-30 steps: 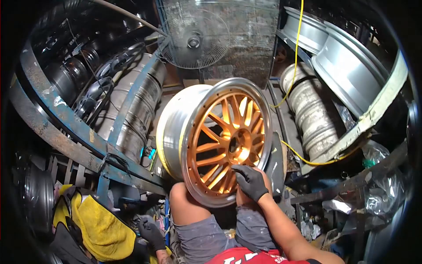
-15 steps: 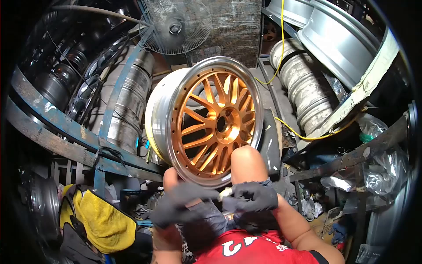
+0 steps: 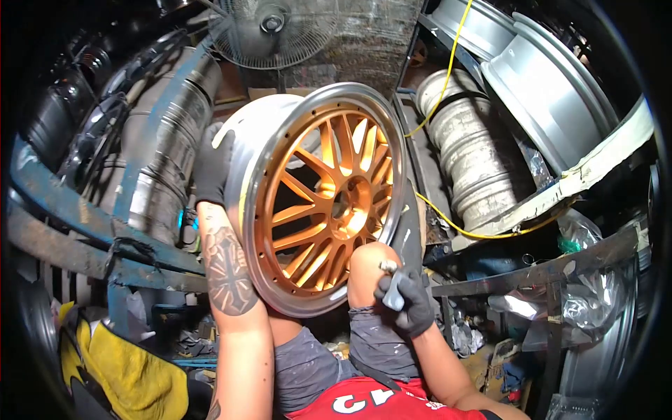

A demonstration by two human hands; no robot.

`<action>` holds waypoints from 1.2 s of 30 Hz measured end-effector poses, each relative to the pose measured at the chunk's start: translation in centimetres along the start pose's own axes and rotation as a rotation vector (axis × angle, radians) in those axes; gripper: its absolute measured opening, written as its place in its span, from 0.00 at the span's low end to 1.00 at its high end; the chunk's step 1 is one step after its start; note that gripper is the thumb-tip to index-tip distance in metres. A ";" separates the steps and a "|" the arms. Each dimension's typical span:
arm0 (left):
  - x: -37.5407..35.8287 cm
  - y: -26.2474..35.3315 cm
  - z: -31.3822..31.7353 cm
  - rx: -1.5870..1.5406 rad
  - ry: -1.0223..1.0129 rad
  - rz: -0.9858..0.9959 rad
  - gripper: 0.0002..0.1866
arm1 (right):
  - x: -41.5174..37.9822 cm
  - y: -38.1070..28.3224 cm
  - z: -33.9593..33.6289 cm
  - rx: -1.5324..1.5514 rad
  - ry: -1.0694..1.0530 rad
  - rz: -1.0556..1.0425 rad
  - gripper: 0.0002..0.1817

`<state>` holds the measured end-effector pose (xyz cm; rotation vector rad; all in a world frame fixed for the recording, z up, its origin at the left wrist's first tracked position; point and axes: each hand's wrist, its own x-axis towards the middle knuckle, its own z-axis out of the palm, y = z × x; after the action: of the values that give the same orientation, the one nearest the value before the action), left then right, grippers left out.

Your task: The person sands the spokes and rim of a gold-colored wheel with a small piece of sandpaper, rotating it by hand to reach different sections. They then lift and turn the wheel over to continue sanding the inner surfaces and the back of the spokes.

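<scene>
1. Centrally placed: one multi-spoke wheel rim (image 3: 311, 241), copper-coloured spokes and hub, silver lip and barrel; tilted, face toward the right and the near side, in front of the seated person's knees.
2. Left hand (image 3: 212, 164), black-gloved, well apart from its fellow; laid against the far left side of the barrel. Whether its fingers clamp there, cannot tell.
3. Right hand (image 3: 406, 304), black-gloved, just beside the right knee (image 3: 374, 269); fingers closed round a small blue-grey object (image 3: 395, 294) with a pale metallic tip. Exact type of object unclear.
4. Pedestal fan (image 3: 273, 35), wire-caged, at the far side.
5. Grimy stacked wheels (image 3: 476, 150), right; silver wheels (image 3: 549, 101) above, farther right.
6. Yellow cable (image 3: 483, 236), looped along the right side.
7. Blue metal frame (image 3: 70, 192), left, paint worn.
8. Yellow cloth (image 3: 133, 371), dark-edged, hanging near left.
</scene>
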<state>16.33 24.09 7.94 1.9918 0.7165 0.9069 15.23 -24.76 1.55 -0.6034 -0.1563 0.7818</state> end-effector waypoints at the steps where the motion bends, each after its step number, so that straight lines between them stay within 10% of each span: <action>1: 0.4 -0.5 0.1 0.026 0.019 0.020 0.26 | 1.2 -0.1 0.2 -0.023 0.111 0.005 0.13; 10: 0.6 1.6 0.9 0.159 0.089 -0.033 0.24 | 9.7 -1.8 4.7 -0.084 0.234 -0.043 0.15; 14: 0.4 1.8 0.9 0.198 0.101 -0.007 0.24 | 11.2 -2.3 6.7 -1.084 0.214 -0.207 0.14; 16: 0.2 2.2 1.3 0.223 0.114 -0.017 0.24 | 12.1 -3.5 8.1 -1.805 -0.067 -0.717 0.16; 36: 0.0 4.4 1.9 0.372 0.075 -0.098 0.29 | 18.7 -7.9 14.1 -2.555 -0.776 -0.621 0.08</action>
<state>18.54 21.06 10.85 2.2285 1.0804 0.8394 28.43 -9.66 16.00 -2.3618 -2.1264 -0.3470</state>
